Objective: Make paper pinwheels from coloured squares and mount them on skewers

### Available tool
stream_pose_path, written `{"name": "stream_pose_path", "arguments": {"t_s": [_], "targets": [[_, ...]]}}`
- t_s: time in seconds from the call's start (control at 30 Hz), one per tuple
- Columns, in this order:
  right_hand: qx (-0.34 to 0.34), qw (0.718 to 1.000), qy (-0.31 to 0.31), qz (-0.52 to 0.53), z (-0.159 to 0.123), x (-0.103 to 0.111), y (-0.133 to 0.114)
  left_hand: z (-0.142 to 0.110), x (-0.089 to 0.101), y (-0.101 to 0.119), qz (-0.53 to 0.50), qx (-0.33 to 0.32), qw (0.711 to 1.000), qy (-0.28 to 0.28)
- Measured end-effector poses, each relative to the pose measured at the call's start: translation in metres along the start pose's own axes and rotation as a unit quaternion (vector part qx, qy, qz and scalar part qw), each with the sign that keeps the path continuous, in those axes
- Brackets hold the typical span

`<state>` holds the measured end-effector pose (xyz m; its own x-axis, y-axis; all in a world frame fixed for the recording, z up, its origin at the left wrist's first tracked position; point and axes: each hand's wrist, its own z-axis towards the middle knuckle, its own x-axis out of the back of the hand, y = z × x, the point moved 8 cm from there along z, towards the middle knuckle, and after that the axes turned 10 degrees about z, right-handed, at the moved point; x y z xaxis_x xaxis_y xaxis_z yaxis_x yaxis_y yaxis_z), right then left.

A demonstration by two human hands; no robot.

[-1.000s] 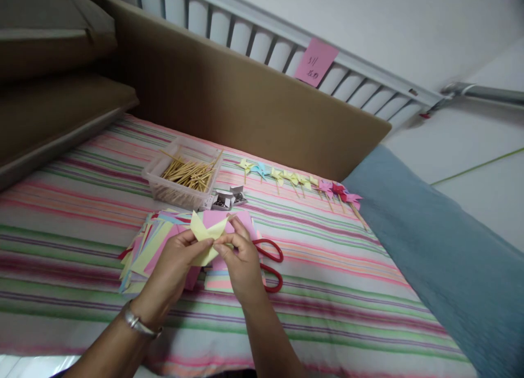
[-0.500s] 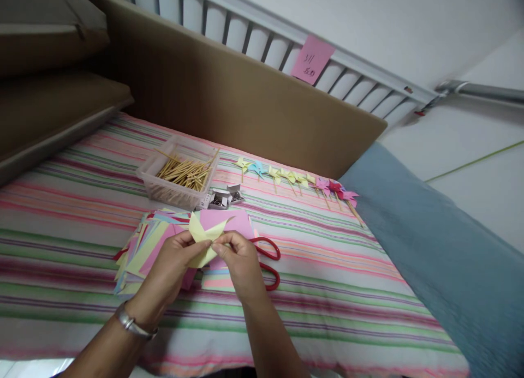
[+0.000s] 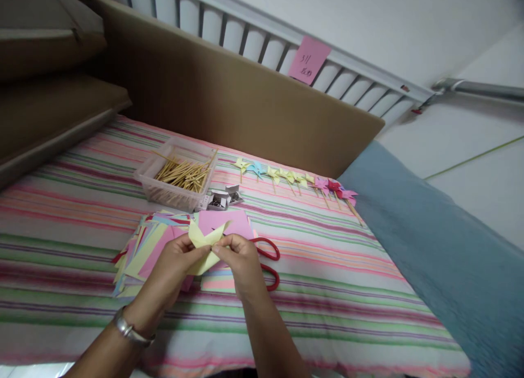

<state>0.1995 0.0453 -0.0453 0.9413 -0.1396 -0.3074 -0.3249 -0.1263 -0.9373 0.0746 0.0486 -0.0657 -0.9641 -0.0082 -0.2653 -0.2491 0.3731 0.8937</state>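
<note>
A pale yellow sheet of paper [image 3: 206, 238], with corners folded in toward its middle, is pinched between my two hands above the paper pile. My left hand [image 3: 179, 255] grips its left side, thumb on top. From the right, my right hand [image 3: 238, 253] holds it with thumb and fingers closed near the centre. Underneath lie coloured paper sheets [image 3: 141, 252] and a pink sheet [image 3: 241, 221]. Scissors with red handles [image 3: 268, 269] rest just right of my right hand, their blades mostly hidden.
Behind the paper stands a clear plastic box of wooden sticks [image 3: 184, 173], with small open boxes of metal pins [image 3: 219, 202] beside it. Several finished paper pinwheels [image 3: 286, 176] lie in a row along the brown board [image 3: 245, 105]. Striped cloth [image 3: 327, 296] covers the surface.
The yellow paper's upper corners are drawn slightly lower and inward. Both hands keep their hold in nearly the same place, and the view has shifted a little.
</note>
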Motion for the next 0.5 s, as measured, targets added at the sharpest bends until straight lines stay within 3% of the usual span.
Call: {"name": "stream_pose_path", "arguments": {"t_s": [0.17, 0.5], "targets": [[-0.004, 1.000, -0.002, 0.018, -0.0013, 0.0000, -0.0056, -0.0029, -0.0068, 0.0041, 0.018, 0.002, 0.999, -0.044], [-0.015, 0.999, -0.002, 0.032, 0.0008, 0.0003, -0.0012, 0.0011, -0.0059, -0.0033, 0.018, 0.000, 0.997, -0.074]]}}
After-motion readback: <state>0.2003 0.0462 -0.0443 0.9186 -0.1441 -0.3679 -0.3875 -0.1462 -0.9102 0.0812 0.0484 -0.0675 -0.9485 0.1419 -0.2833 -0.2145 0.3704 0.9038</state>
